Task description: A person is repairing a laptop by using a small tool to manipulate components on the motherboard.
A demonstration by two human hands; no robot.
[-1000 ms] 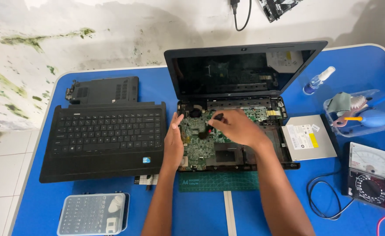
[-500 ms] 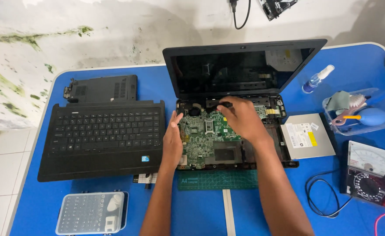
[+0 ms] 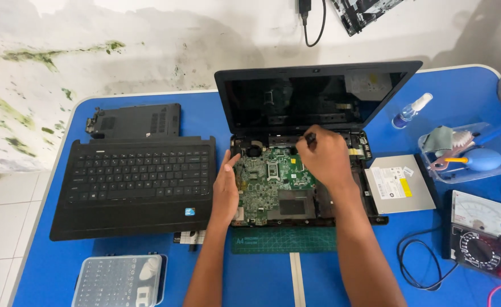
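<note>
Motherboard (image 3: 270, 185) sits bare in the opened laptop (image 3: 313, 113), frame centre | right hand (image 3: 324, 156) pinches a small dark tool (image 3: 309, 137) at its top edge | left hand (image 3: 226, 190) lies flat, fingers together, steadying the left rim | best to keep that tool upright, light pressure

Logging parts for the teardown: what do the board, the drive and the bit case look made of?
Board: green laminate, probably fibreglass, matte, studded with chips. Drive: sheet metal, silvery-grey with a dull sheen, stickers on top. Bit case: clear plastic; the contents show through the lid.
</note>
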